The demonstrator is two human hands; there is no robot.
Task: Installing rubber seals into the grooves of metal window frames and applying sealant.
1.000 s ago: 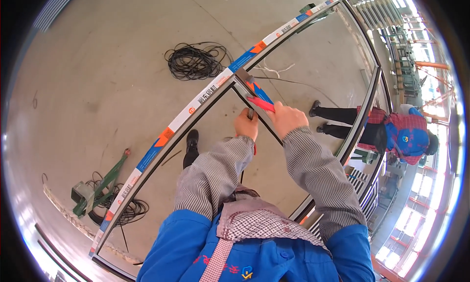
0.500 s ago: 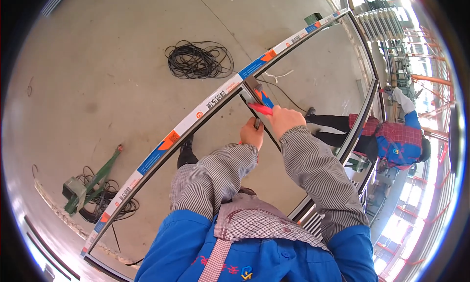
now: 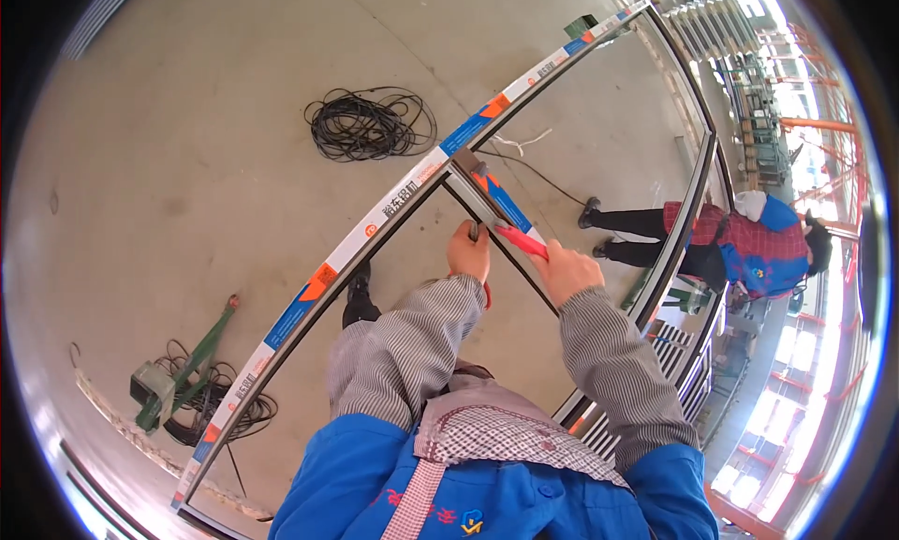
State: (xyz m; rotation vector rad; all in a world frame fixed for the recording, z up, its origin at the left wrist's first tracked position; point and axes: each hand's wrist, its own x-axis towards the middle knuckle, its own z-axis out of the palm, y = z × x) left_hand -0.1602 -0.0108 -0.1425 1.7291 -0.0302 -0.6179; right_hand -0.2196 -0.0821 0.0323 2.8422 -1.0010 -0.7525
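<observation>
A large metal frame (image 3: 348, 241), its rail covered in white, blue and orange film, stands in front of me. A crossbar (image 3: 508, 210) branches from that rail toward me, with a dark groove along its near side. My right hand (image 3: 573, 274) is closed round a red-handled tool (image 3: 521, 241), whose tip lies against the crossbar. To its left, my left hand (image 3: 468, 251) is closed beside the crossbar, pinching a small dark piece (image 3: 478, 231) too small to name.
A coil of black cable (image 3: 367, 125) lies on the floor beyond the frame. At the left is a green metal stand (image 3: 187, 371) with more cable. On the right, a person in blue and checked clothing (image 3: 749, 240) stands beyond the frame's side bar (image 3: 688, 226).
My right hand and the red-handled tool have slid along the crossbar toward me, away from the corner. My left hand has shifted slightly left. The person's arm at the right has lowered.
</observation>
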